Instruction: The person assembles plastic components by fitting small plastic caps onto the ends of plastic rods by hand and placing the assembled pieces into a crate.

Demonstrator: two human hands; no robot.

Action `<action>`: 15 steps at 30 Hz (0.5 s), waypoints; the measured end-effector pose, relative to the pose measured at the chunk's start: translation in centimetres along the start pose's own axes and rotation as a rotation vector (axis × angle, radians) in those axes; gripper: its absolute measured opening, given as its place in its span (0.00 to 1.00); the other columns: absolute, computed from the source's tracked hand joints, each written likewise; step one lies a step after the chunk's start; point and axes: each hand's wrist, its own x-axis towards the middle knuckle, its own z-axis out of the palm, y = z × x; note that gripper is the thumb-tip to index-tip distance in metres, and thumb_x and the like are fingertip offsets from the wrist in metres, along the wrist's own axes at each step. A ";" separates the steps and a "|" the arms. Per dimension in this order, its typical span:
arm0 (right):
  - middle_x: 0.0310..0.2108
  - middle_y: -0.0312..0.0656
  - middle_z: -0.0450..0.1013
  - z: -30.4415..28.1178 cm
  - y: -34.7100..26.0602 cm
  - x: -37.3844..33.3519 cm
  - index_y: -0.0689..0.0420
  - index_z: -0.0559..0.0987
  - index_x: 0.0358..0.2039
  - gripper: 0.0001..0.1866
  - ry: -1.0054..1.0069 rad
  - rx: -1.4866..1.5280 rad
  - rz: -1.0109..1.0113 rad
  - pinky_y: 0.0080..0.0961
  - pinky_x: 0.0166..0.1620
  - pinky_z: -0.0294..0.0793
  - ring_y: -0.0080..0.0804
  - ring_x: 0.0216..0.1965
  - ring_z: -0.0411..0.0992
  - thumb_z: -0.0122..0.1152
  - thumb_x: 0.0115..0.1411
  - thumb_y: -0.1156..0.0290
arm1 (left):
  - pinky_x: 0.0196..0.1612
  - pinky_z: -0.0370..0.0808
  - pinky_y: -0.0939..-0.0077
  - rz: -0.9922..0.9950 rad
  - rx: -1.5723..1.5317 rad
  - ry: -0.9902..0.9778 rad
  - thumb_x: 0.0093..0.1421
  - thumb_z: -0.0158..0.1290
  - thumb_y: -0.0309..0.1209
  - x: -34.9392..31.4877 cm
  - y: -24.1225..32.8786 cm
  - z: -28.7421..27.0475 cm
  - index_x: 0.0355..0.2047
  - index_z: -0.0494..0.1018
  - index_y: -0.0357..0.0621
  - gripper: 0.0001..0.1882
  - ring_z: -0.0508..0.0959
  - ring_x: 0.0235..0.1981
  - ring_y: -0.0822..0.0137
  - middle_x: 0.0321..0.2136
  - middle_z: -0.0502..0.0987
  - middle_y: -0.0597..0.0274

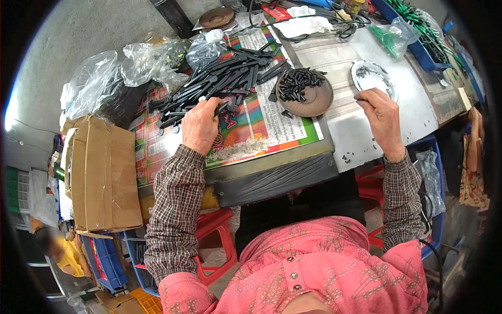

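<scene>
Holding a black piece (pixel 224 108) is the left grip (pixel 202 126).

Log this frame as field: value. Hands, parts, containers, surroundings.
Left hand: at the near edge of the long black parts; grip unclear
Right hand: fingers bunched by the white plate; held item, if any, unclear
Brown dish: holds short black pieces
White plate: small dark bits inside
Under long parts: colourful printed sheet
Left side: cardboard box, clear plastic bags
Far right: blue tray, green items inside
</scene>
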 end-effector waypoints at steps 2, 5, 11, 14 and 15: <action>0.28 0.44 0.74 0.1 -0.7 -0.3 0.66 0.78 0.34 0.05 -0.021 0.085 0.016 0.25 0.31 0.70 0.34 0.28 0.73 0.57 0.56 0.81 | 0.32 0.73 0.56 -0.016 -0.170 -0.027 0.51 0.54 0.25 -0.7 0.2 -0.4 0.42 0.73 0.48 0.15 0.77 0.30 0.48 0.30 0.75 0.51; 0.28 0.44 0.74 0.4 -1.4 -0.6 0.66 0.78 0.34 0.05 -0.015 0.167 0.009 0.24 0.32 0.70 0.32 0.28 0.73 0.57 0.56 0.82 | 0.33 0.73 0.58 -0.015 -0.238 0.002 0.49 0.57 0.26 -1.5 1.1 -0.6 0.38 0.75 0.42 0.13 0.77 0.30 0.48 0.29 0.75 0.50; 0.28 0.43 0.74 0.6 -3.4 -1.5 0.66 0.78 0.34 0.06 -0.044 0.294 0.065 0.23 0.32 0.71 0.31 0.28 0.73 0.58 0.55 0.83 | 0.31 0.71 0.57 -0.054 -0.267 -0.008 0.52 0.60 0.29 -2.8 2.1 -2.0 0.34 0.76 0.40 0.10 0.76 0.29 0.48 0.26 0.75 0.50; 0.28 0.42 0.74 1.0 -4.4 -2.0 0.67 0.78 0.33 0.06 -0.068 0.312 0.057 0.23 0.33 0.71 0.30 0.29 0.72 0.58 0.53 0.83 | 0.31 0.71 0.57 -0.061 -0.249 0.031 0.52 0.58 0.26 -3.6 2.0 -1.8 0.33 0.75 0.39 0.08 0.76 0.29 0.47 0.25 0.74 0.49; 0.29 0.42 0.73 1.3 -4.9 -2.2 0.67 0.78 0.33 0.06 -0.046 0.349 0.056 0.22 0.32 0.70 0.30 0.29 0.72 0.59 0.52 0.84 | 0.31 0.71 0.57 -0.061 -0.248 0.033 0.52 0.58 0.26 -3.9 2.1 -1.9 0.33 0.75 0.39 0.08 0.76 0.29 0.47 0.25 0.74 0.49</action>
